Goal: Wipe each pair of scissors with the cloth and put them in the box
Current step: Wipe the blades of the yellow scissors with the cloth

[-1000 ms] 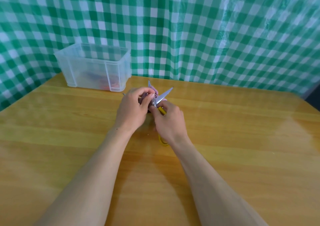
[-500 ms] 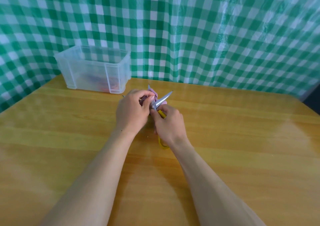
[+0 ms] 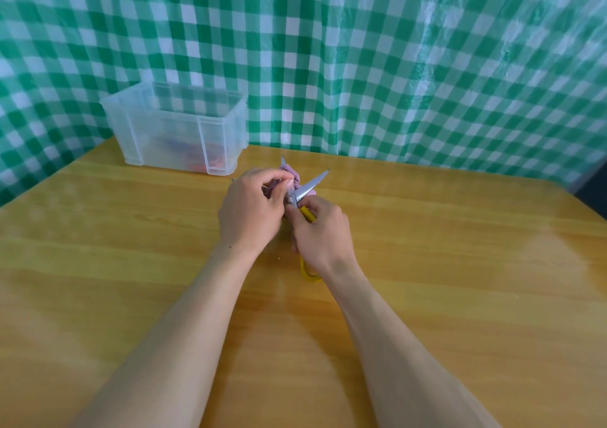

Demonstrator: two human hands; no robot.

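Yellow-handled scissors (image 3: 310,187) are held spread apart over the middle of the wooden table (image 3: 460,263). My right hand (image 3: 320,233) grips their yellow handles, and a handle loop shows below my wrist. My left hand (image 3: 253,210) pinches a small purple cloth (image 3: 290,173) around one blade, whose tip sticks out above the cloth. The other blade points up and to the right, bare. A clear plastic box (image 3: 177,131) stands at the back left of the table, with red and blue items dimly visible inside.
A green-and-white checked sheet (image 3: 361,59) hangs behind the table and along the left side. The table's right corner lies near the frame's right edge.
Both hands and the scissors have stayed in nearly the same place. The left hand with the cloth has shifted slightly along the blade.
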